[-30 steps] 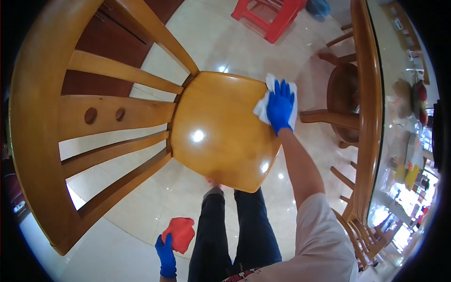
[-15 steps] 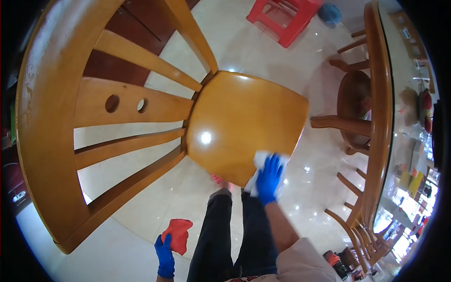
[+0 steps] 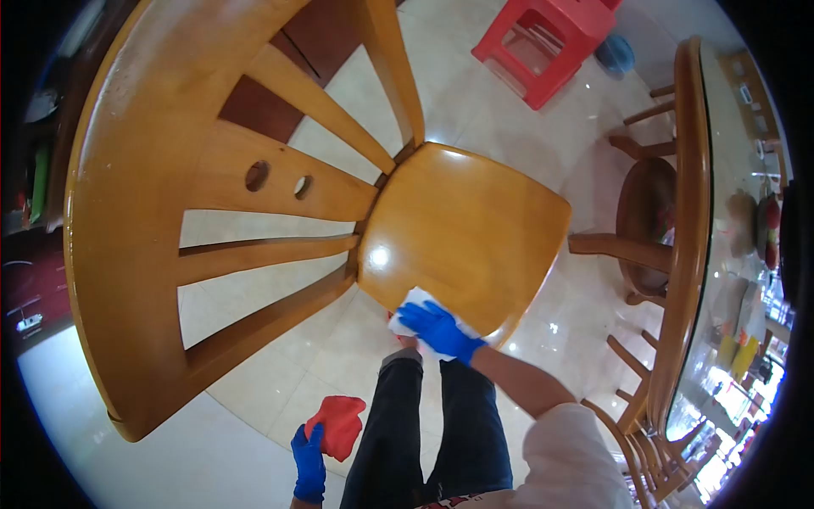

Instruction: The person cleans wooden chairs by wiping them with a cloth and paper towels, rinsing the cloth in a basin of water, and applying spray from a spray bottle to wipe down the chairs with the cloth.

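A wooden chair [image 3: 475, 229] stands in front of me, its glossy seat below and its slatted back to the left. My right hand [image 3: 441, 329], in a blue glove, presses a white cloth [image 3: 417, 299] onto the near edge of the seat, toward the chair back. The fingers lie over the cloth and partly cover it. Lower left, away from the chair, my left hand [image 3: 309, 462] wears a blue glove too and is closed on a red cloth [image 3: 339, 426], which hangs crumpled from the fingers.
At the right stands a wooden table [image 3: 691, 212] with a glass top, with a dark wooden chair [image 3: 644, 220] beside it. A red plastic stool [image 3: 547, 51] and a blue round object [image 3: 615, 55] are on the tiled floor at the back. My legs are just below the seat.
My right hand has slid the white cloth left along the seat's near edge, from the front corner toward the back. My left hand still holds the red cloth. The view has shifted slightly.
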Available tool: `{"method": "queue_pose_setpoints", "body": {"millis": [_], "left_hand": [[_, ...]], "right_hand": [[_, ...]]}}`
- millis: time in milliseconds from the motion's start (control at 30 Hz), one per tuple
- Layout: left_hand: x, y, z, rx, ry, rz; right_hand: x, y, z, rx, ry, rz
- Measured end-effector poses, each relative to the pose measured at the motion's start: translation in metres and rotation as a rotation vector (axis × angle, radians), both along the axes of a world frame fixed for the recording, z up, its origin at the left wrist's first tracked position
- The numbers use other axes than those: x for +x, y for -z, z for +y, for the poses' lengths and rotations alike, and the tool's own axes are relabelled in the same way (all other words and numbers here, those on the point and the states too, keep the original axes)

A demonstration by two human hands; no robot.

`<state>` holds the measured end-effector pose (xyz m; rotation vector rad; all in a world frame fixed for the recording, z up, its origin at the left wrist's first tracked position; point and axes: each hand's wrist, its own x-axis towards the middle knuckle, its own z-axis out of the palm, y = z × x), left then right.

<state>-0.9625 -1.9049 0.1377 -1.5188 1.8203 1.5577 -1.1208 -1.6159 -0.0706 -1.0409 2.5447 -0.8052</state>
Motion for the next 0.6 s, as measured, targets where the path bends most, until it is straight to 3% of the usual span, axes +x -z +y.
{"method": "queue_pose_setpoints", "body": {"millis": [33,67,100,133,200,233,267,300,333,367,467,500,533,567,600], "left_hand": [[0.004,-0.001,-0.004,-0.022,0.012,-0.011],[0.014,0.007,-0.014,-0.047,0.049,-0.014],[0.013,0.012,-0.014,-0.055,0.036,-0.016],[0.013,0.013,-0.015,-0.035,-0.009,-0.025],[0.023,0.015,-0.014,-0.022,-0.067,-0.043],[0.026,0.021,-0.013,0.004,-0.115,-0.045],[0.028,0.026,-0.014,0.027,-0.16,-0.042],[0.03,0.025,-0.014,0.017,-0.161,-0.047],[0.033,0.027,-0.013,0.007,-0.159,-0.042],[0.034,0.026,-0.007,-0.001,-0.162,-0.033],[0.019,0.014,0.002,0.011,-0.1,-0.033],[0.015,0.013,0.002,-0.008,-0.077,-0.04],[0.01,0.009,0.004,-0.022,-0.074,-0.03],[0.004,0.004,0.004,-0.037,-0.071,-0.018],[0.007,0.002,0.001,-0.055,-0.055,0.006]], "right_hand": [[-0.068,-0.107,0.009,-0.101,0.355,-0.543],[-0.082,-0.051,0.026,-0.088,0.241,-0.077],[-0.112,0.014,0.042,-0.682,0.647,-0.518],[-0.165,-0.001,0.059,-0.729,0.954,-0.64],[-0.241,0.038,0.092,0.304,0.801,0.558],[-0.265,0.05,0.084,0.481,0.915,0.405],[-0.276,0.065,0.064,0.515,0.961,0.448],[-0.279,0.063,0.035,0.482,0.886,0.302],[-0.26,0.055,-0.003,0.709,0.715,0.486],[-0.237,0.044,-0.037,0.703,0.71,0.491],[-0.144,0.019,-0.102,0.495,0.338,0.305],[-0.109,0.018,-0.108,0.501,0.202,0.285],[-0.084,0.019,-0.108,0.264,0.148,0.229],[-0.067,-0.005,-0.095,0.347,-0.044,0.286],[-0.042,0.014,-0.084,0.145,-0.088,0.189]]}}
